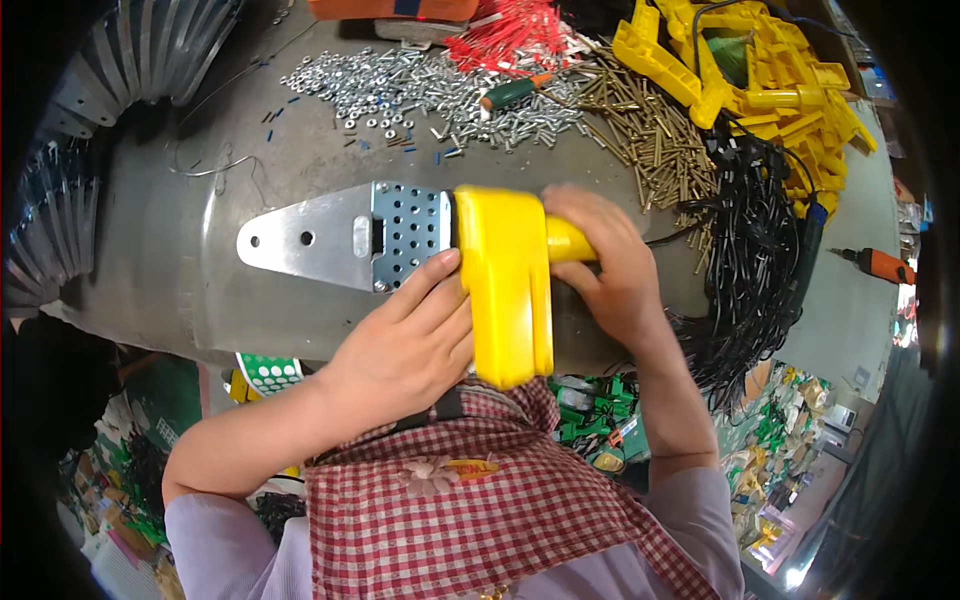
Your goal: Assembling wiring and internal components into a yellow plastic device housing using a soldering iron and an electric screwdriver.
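Note:
A yellow plastic housing [503,290] with a short round stub [568,242] is right in front of me, over the near side of the work surface. Against its left side sits a tapered silver metal plate [300,240] with two round holes, joined to a perforated metal piece [412,228]. My left hand [400,350] is closed against the housing's left side, its index fingertip at the seam with the perforated piece; the other fingertips and the thumb are hidden. Fingers and thumb of my right hand [608,255] wrap round the stub.
Loose bolts and nuts [400,90] lie across the back, with a green-handled screwdriver [515,92] on them. Long brass-coloured screws [655,130], black cables [755,240] and yellow plastic parts [780,110] are piled at right. Curved metal strips [150,50] stack at far left.

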{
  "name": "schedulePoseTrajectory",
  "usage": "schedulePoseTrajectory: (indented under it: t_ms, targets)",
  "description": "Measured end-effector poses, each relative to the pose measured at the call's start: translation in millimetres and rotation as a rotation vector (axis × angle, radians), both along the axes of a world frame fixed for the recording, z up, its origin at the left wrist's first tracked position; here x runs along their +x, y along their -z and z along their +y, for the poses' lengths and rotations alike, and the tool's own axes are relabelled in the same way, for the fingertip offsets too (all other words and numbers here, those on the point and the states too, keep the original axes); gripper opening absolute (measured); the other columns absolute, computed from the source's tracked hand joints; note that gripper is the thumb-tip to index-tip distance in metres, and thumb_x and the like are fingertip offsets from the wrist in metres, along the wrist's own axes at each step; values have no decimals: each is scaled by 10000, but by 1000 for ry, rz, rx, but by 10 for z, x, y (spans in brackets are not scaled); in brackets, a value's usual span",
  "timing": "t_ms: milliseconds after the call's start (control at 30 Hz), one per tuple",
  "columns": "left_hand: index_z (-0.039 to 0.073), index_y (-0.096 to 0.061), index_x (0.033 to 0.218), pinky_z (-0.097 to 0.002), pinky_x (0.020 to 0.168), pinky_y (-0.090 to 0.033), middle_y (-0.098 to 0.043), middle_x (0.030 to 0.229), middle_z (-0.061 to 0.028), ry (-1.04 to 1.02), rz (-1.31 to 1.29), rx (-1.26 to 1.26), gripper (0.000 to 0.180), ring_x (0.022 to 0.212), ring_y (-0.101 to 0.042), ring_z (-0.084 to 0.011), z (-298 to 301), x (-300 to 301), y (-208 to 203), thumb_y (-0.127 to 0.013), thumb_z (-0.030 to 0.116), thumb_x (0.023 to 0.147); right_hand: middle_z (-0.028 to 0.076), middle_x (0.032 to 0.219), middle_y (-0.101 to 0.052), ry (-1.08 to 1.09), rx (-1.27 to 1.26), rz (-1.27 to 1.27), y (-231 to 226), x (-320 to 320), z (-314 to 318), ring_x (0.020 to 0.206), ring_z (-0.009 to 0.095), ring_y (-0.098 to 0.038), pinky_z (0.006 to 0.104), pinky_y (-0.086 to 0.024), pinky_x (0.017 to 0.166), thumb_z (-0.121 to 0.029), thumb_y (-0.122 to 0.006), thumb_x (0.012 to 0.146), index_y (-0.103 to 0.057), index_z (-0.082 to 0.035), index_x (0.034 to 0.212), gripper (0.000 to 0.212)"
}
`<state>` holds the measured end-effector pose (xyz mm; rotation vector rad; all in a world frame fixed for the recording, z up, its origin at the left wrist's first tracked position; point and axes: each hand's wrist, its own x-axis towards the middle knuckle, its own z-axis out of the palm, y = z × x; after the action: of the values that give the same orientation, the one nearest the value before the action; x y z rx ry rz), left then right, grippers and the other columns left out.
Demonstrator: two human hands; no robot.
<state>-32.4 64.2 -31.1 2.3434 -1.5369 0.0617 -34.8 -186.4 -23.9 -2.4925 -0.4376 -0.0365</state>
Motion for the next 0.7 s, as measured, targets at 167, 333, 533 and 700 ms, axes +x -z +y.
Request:
schedulePoseTrajectory:
  t_ms: [167, 333, 533, 700]
  targets:
    - [10, -630, 900, -449, 1017, -390, -599, 1016, -143, 85, 194, -507, 279, 1042, -553, -270, 390, 207, -45, -664, 226, 726, 121, 1196, -538, 90, -283, -162, -3, -114, 276, 1112, 304, -502, 414, -393, 919, -201, -760, 638, -474, -67, 1244, 683]
    - [7, -531, 1133, -455, 936, -400, -588, 1085, -154, -214, 158, -241, 570, 1019, -555, -340, -45, 545, -103, -714, 333, 703, 137, 1007, -588, -51, -346, -41, -153, 40, 103, 953, 314, -568, 442, -438, 774, -245, -718, 709, -507, -63, 1100, 480]
    - [27, -507, 1199, -401, 910, -410, -594, 1113, -123, -330, 303, -290, 628, 1042, -544, -308, -21, 649, -171, -729, 327, 694, 124, 722, -630, -143, -431, -7, -138, 253, 168, 698, 331, -631, 423, -498, 600, -357, -674, 763, -508, -64, 883, 358]
    - [46, -493, 1239, -405, 946, -389, -549, 1148, -150, -151, -62, -145, 604, 1081, -504, -321, -376, 502, -497, -679, 316, 732, 129, 757, -645, -139, -384, -37, -81, 229, 131, 730, 313, -644, 410, -513, 631, -400, -667, 771, -516, -45, 898, 406]
